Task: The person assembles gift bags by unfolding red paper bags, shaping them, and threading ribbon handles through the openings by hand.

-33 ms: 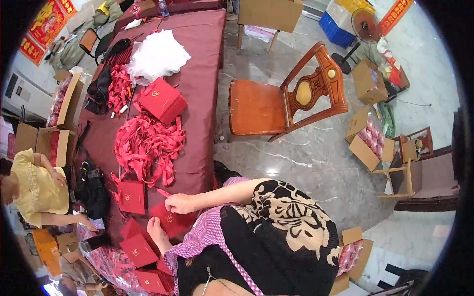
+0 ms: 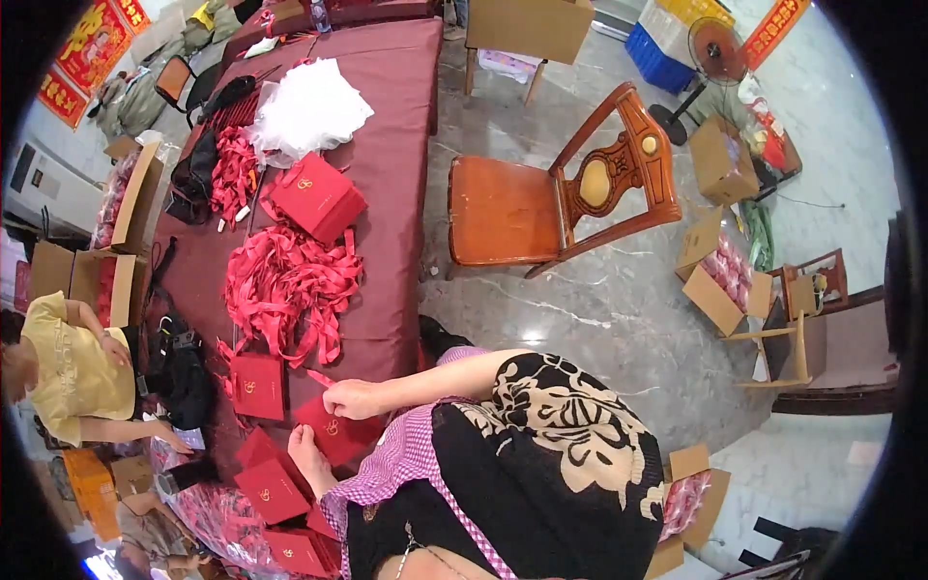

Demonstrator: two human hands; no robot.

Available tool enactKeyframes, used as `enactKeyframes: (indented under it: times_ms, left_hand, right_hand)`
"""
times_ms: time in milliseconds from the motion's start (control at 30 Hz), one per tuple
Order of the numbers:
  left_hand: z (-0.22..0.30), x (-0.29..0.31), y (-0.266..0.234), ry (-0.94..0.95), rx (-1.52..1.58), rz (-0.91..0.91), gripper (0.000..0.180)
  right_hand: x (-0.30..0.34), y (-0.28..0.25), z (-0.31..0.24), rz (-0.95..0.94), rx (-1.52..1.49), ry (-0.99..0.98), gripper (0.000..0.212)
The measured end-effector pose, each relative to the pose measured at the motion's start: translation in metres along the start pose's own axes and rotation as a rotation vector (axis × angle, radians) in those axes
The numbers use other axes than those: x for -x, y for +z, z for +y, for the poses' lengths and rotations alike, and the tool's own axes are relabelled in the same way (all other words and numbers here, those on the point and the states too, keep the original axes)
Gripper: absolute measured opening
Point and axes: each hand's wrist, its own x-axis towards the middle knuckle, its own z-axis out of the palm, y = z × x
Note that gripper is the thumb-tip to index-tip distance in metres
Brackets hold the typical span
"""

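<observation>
Bright light; glare on floor (image 2: 541,314) (edges warped).

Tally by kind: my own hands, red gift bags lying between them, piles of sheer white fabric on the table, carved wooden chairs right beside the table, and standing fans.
Hands: 2 (left hand, right hand)
Red gift bag: 1
Sheer white fabric pile: 1
Carved wooden chair: 1
Standing fan: 1
Total: 6
</observation>
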Motion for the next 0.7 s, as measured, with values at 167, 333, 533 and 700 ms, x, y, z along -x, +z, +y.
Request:
enactKeyframes:
  times_ms: [167, 333, 533, 700]
  left_hand:
    - [-0.008, -0.005, 0.001, 0.026, 0.047, -0.005, 0.011]
    - [-0.009, -0.011, 0.001, 0.016, -0.008, -0.003, 0.012]
    - [-0.005, -0.016, 0.004, 0.049, -0.003, -0.027, 0.016]
    - [0.004, -0.018, 0.011, 0.031, 0.016, -0.021, 0.018]
  right_hand:
    - [-0.002, -0.005, 0.002, 0.004, 0.028, -0.029, 0.01]
    - [-0.005, -0.007, 0.006, 0.059, 0.041, -0.055, 0.011]
    - [-0.011, -0.008, 0.004, 0.1, 0.126, -0.07, 0.006]
    - [-0.014, -0.013, -0.006, 0.073, 0.157, -0.03, 0.007]
